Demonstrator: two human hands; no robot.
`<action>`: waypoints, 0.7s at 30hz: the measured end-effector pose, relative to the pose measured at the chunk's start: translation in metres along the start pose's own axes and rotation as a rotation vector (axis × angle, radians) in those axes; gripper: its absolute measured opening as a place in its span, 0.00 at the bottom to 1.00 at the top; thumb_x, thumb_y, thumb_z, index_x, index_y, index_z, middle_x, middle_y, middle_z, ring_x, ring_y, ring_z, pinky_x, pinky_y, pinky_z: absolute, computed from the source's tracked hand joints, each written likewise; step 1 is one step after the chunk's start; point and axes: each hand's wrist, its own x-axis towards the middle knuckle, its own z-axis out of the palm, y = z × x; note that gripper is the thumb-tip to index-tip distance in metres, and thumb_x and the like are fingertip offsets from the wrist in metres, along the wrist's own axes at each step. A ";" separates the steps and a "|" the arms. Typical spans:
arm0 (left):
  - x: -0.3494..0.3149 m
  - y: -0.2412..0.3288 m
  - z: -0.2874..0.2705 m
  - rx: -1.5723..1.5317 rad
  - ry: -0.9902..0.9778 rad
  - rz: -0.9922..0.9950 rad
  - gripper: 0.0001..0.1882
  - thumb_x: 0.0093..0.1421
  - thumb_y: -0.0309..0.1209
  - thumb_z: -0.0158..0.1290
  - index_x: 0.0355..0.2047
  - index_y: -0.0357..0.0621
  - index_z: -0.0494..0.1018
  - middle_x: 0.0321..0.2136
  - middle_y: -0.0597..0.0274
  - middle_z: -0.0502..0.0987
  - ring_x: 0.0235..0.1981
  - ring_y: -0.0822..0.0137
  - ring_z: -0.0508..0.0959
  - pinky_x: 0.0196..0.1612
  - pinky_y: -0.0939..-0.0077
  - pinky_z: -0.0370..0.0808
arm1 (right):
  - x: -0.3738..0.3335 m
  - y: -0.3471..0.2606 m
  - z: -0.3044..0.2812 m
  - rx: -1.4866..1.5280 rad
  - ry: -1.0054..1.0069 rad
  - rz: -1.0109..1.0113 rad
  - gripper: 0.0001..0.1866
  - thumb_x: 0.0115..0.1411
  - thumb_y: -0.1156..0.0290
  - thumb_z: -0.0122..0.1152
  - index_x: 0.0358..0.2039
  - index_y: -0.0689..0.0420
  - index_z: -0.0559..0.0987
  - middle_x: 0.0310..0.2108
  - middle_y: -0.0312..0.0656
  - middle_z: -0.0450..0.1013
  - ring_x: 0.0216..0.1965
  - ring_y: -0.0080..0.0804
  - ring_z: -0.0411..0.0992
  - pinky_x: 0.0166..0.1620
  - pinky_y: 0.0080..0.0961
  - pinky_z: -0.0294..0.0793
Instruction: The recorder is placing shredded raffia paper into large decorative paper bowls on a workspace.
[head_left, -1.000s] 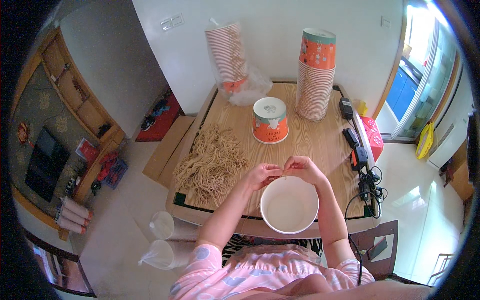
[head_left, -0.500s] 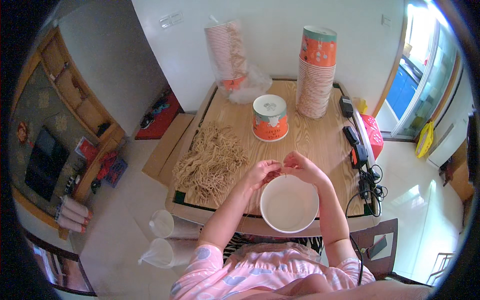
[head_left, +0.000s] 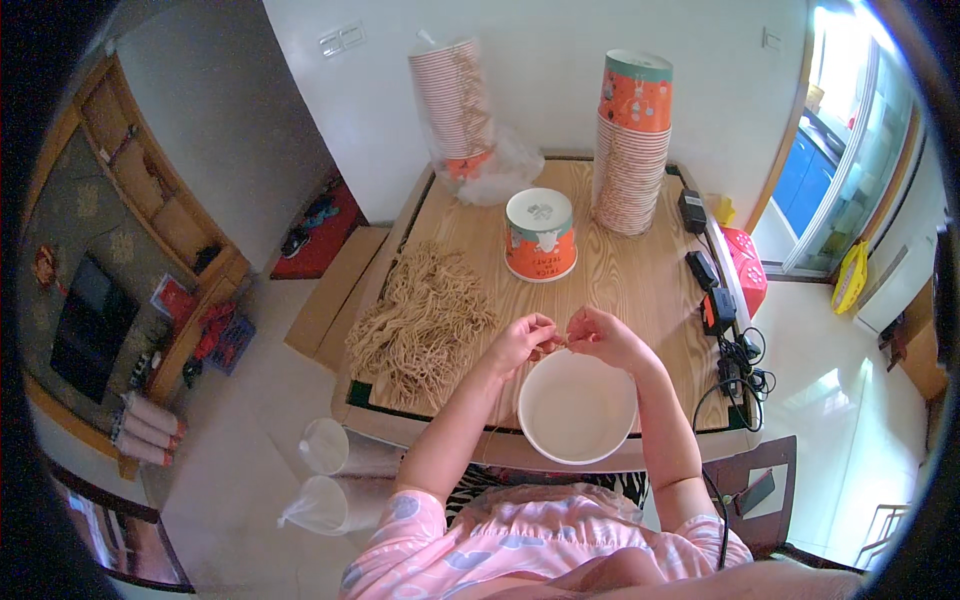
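A white paper bucket (head_left: pixel 578 410) stands at the table's near edge, its open mouth turned toward me. Behind its far rim, my left hand (head_left: pixel 527 340) and my right hand (head_left: pixel 600 336) are closed in pinches, fingertips nearly meeting. A bit of thin tan cord shows between them; most of it is hidden by the fingers. Left of my left hand lies a loose heap of beige cords (head_left: pixel 425 320). Beyond my hands, an orange and green printed paper bucket (head_left: pixel 541 240) sits upside down on the table.
At the back right rises a tall stack of nested buckets (head_left: pixel 632 150) with cords hanging along it. Another stack, wrapped in clear plastic (head_left: pixel 452 105), stands at the back left. Black adapters and cables (head_left: pixel 735 365) line the table's right edge. A cardboard sheet (head_left: pixel 335 300) leans left.
Both hands stay behind the bucket's far rim, with small shifts of the fingers. The bucket has moved very slightly toward the left.
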 end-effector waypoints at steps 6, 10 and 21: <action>-0.012 0.018 0.008 0.161 0.017 0.015 0.10 0.60 0.34 0.54 0.39 0.45 0.70 0.31 0.66 0.78 0.29 0.77 0.74 0.33 0.83 0.70 | 0.000 0.005 -0.002 0.053 -0.010 -0.044 0.12 0.53 0.80 0.62 0.37 0.58 0.71 0.31 0.32 0.72 0.33 0.19 0.69 0.37 0.18 0.70; -0.009 0.007 0.004 0.220 -0.047 0.127 0.13 0.59 0.35 0.57 0.43 0.46 0.73 0.32 0.69 0.77 0.32 0.79 0.75 0.34 0.83 0.71 | -0.003 -0.002 0.000 -0.007 0.004 -0.034 0.11 0.53 0.79 0.62 0.37 0.58 0.71 0.31 0.32 0.71 0.33 0.18 0.69 0.36 0.17 0.70; -0.053 0.002 0.012 0.206 -0.215 -0.053 0.21 0.58 0.33 0.58 0.50 0.42 0.69 0.34 0.66 0.76 0.37 0.75 0.75 0.44 0.78 0.71 | -0.051 -0.020 0.021 -0.001 0.030 -0.046 0.09 0.52 0.79 0.62 0.33 0.57 0.72 0.29 0.31 0.69 0.32 0.17 0.68 0.37 0.17 0.68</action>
